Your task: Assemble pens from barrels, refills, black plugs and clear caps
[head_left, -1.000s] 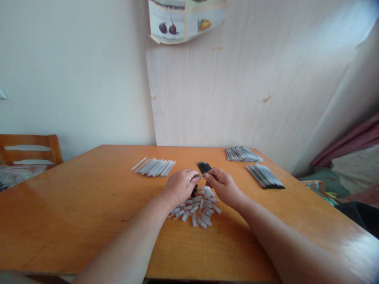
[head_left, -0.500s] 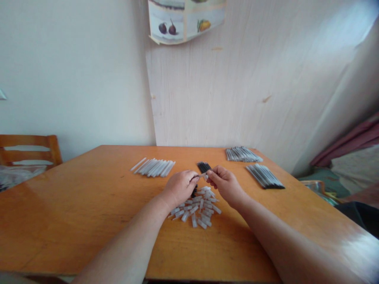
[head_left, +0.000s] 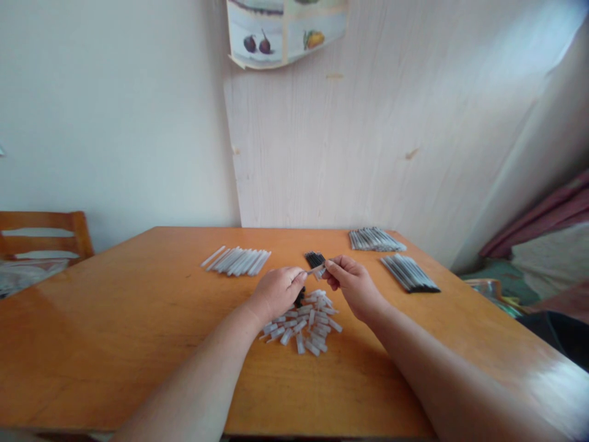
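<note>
My left hand (head_left: 280,290) and my right hand (head_left: 348,281) meet above the middle of the table, both closed. Between them runs a thin, pale pen tube (head_left: 315,269), each hand pinching one end. The right fingertips partly hide its far end, so I cannot make out any small part there. Under the hands lies a loose heap of small translucent white pen caps (head_left: 317,334). A few small black pieces (head_left: 300,298) show beside my left hand, partly covered by it. Just behind the hands lies a bundle of thin black pen refills (head_left: 315,259).
Translucent tubes (head_left: 239,261) lie in a row at the left back of the wooden table (head_left: 115,331). Two groups of pens are at the right: one stack (head_left: 376,239) at the back edge, another row (head_left: 409,273) with black ends nearer. A wooden chair (head_left: 41,233) stands left.
More of the pale tube shows between my hands, and the right fingers have shifted slightly up and right. The view has turned a little; the piles look the same.
</note>
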`<action>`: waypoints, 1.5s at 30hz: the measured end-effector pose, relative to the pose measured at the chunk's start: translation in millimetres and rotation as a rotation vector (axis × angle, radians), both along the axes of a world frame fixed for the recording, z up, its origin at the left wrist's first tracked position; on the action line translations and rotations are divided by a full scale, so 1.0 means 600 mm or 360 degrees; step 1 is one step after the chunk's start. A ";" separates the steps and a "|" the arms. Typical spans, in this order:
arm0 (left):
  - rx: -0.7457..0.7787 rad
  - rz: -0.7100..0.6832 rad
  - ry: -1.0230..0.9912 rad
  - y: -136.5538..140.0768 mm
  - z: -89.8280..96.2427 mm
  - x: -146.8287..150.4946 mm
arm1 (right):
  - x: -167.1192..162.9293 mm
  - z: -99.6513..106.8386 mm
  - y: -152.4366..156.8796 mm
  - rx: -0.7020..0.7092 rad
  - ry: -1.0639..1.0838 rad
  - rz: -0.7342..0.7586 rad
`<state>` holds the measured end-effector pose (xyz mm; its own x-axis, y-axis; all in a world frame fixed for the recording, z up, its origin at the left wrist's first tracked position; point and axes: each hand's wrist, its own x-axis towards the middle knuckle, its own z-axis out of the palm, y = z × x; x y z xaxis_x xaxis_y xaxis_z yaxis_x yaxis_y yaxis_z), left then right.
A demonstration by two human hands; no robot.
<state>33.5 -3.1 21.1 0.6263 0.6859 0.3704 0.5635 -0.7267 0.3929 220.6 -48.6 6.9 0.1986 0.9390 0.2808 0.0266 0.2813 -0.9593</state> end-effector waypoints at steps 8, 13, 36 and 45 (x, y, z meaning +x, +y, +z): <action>0.0011 -0.0006 -0.0050 0.002 -0.002 0.000 | 0.000 0.008 -0.004 -0.0069 0.0124 0.0013; 0.0084 0.0016 -0.0077 -0.001 0.001 0.001 | -0.001 0.011 -0.007 -0.0125 0.0207 0.0041; -0.0372 -0.0138 -0.0267 0.007 -0.008 0.000 | 0.004 0.016 -0.004 -0.0116 0.0468 0.0027; -0.0254 -0.0083 -0.0356 0.010 -0.016 0.002 | 0.005 0.017 -0.007 -0.0114 0.0430 0.0055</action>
